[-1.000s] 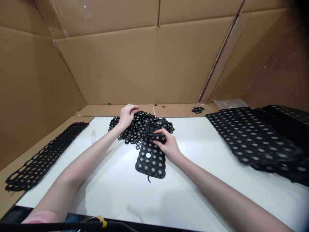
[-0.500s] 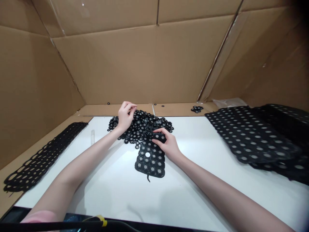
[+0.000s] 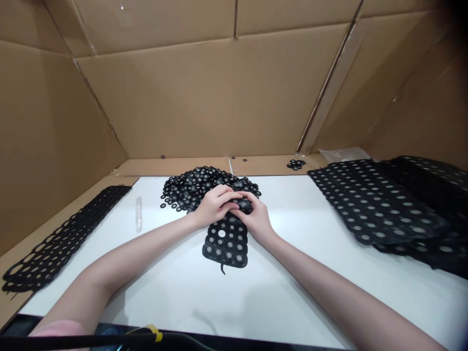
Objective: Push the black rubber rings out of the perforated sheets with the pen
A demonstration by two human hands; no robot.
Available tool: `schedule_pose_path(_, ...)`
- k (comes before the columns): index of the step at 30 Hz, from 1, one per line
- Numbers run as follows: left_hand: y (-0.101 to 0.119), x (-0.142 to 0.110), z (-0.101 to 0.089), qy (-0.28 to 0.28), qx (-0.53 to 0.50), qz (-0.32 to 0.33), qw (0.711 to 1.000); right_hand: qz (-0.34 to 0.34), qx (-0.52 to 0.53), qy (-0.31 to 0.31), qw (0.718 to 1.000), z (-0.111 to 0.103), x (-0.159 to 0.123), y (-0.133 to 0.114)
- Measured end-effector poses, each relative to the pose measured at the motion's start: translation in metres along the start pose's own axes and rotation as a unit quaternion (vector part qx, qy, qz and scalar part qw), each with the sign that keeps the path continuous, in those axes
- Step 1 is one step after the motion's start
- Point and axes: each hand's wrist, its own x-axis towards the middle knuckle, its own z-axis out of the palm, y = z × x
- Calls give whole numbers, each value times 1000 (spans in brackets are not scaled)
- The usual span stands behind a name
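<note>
Sheet (image 3: 225, 245) lies long axis toward us — our right hand (image 3: 259, 218) pinches its far end; left hand (image 3: 215, 204) meets it there, grip contents hidden, can't tell.

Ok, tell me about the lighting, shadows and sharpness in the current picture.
Head view: soft grey shadows fall on the white board; the left hand and right hand look fairly crisp. Same head view: the upper right corner goes dark beside the cardboard wall, and the black sheets blur toward the right edge.
</note>
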Motion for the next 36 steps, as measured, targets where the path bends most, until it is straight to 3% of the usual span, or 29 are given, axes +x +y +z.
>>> schedule_pose_path(8,0,0,-7,2,-9,-35,999,27,72,-10,997,1,0,5)
schedule_pose_path(20,3,-3,-1,-18,66,-16,998,-17,13,-38,999,0,-2,-2)
schedule_pose_path(27,2,4,-6,-22,52,-63,996,-23,-32,-43,998,2,-1,0)
schedule_pose_path(36,-7,18,-18,-15,-6,-113,993,-4,19,-64,998,5,2,6)
